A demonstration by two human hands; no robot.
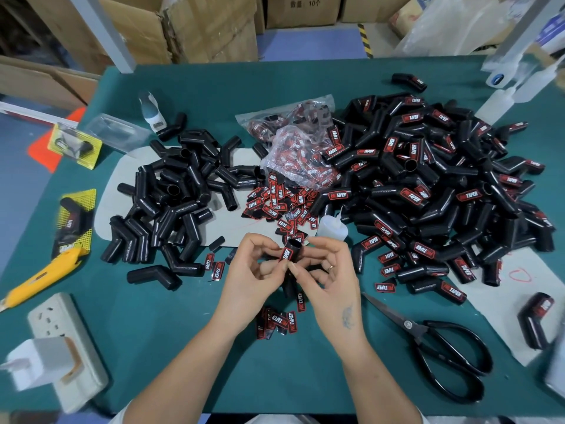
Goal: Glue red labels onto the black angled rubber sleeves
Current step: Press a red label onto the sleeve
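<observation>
Holding one black angled sleeve (293, 255) above the green table (214, 362), we kept it between both hands at the near middle of the bench. A red label (286, 254) lay along its upper leg, lettering running lengthwise. Our left hand (256, 270) pinched the sleeve from the left, thumb and fingers curled round it. Our right hand (328, 270) gripped it from the right, its thumb tip pressed at the lower end of the label, fingers curled behind. A ring showed on one right finger.

Just beyond the hands stood a small clear glue bottle (331, 226), nozzle tilted up and to the right. Loose labels (275, 203) were scattered behind it, spilling from a crumpled plastic bag (299, 154). More labels (279, 321) lay on the table under our wrists.

To the left sat a heap of bare sleeves (180, 191) on a grey mat (241, 157). To the right rose a much larger heap of labelled sleeves (428, 185). Black scissors (440, 347) lay near our right forearm, blades pointing towards the hands. A yellow utility knife (42, 276) and a white power strip (64, 344) lay at the left edge.
</observation>
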